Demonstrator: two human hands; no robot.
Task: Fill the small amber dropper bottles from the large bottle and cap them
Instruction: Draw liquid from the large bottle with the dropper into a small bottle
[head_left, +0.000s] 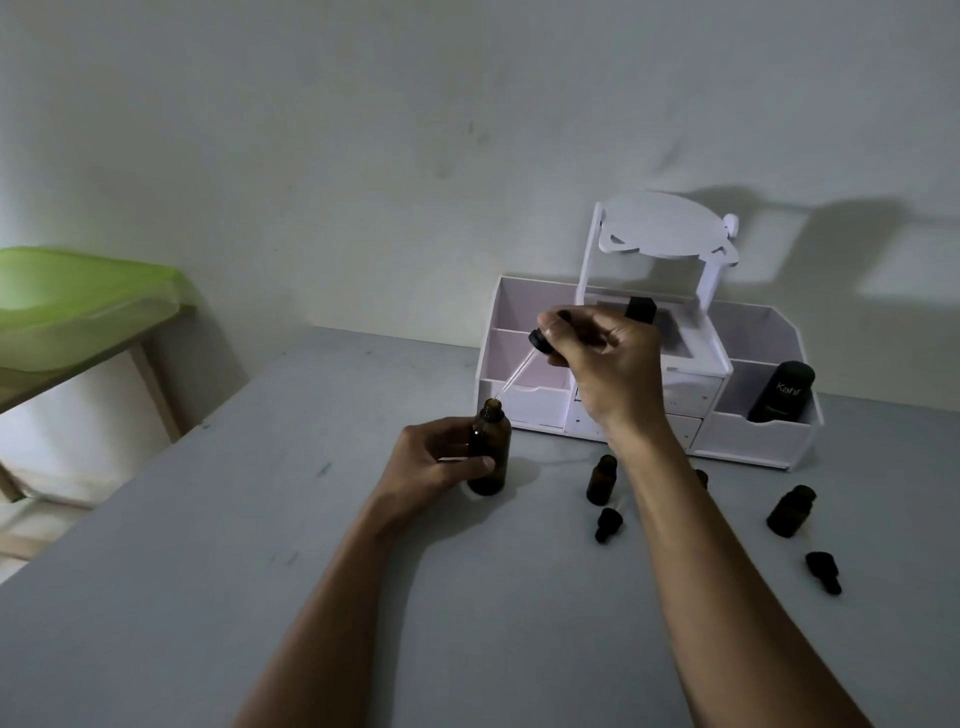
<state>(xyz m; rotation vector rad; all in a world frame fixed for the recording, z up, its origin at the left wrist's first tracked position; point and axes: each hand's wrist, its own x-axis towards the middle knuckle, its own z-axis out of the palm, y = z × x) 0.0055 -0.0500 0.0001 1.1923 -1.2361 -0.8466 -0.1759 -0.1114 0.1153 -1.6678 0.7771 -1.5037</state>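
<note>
Right hand pinches a dropper by its black cap, glass tip angled down-left at the open mouth of the large bottle; can't tell if the tip is inside. Left hand grips that bottle around the body, standing upright on the table. Uncapped small bottle stands just left of the right forearm and a second bottle to its right, a loose cap and another cap lying near them, with the white organizer at the back holding a black Kahf bottle in its right compartment.
</note>
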